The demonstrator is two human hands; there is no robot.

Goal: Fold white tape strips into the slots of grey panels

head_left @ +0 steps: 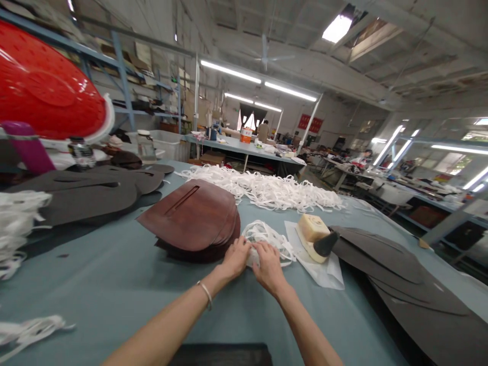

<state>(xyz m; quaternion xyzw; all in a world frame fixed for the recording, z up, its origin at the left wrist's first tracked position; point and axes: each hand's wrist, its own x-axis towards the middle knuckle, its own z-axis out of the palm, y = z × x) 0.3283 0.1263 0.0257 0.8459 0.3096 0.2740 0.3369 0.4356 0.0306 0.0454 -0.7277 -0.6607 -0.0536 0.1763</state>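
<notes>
My left hand [237, 256] and my right hand [267, 263] meet over a small loose heap of white strips [263, 231]. The fingers of both hands are bent, with their tips together on the near edge of the strips; what exactly lies under the fingertips is partly hidden. Just left of my left hand is a stack of brown leather-like pieces [194, 216], the top one with a long slot. Right of my right hand, a cream-coloured block with a dark cone-shaped tip [314, 236] rests on a white sheet [331, 272].
A long pile of white strips [267, 189] crosses the back of the blue-green table [145, 295]. Dark grey cut pieces [412, 274] are stacked at right, more grey pieces [95, 195] at left. A jar [145, 146] and a red shiny object [46, 84] stand at back left.
</notes>
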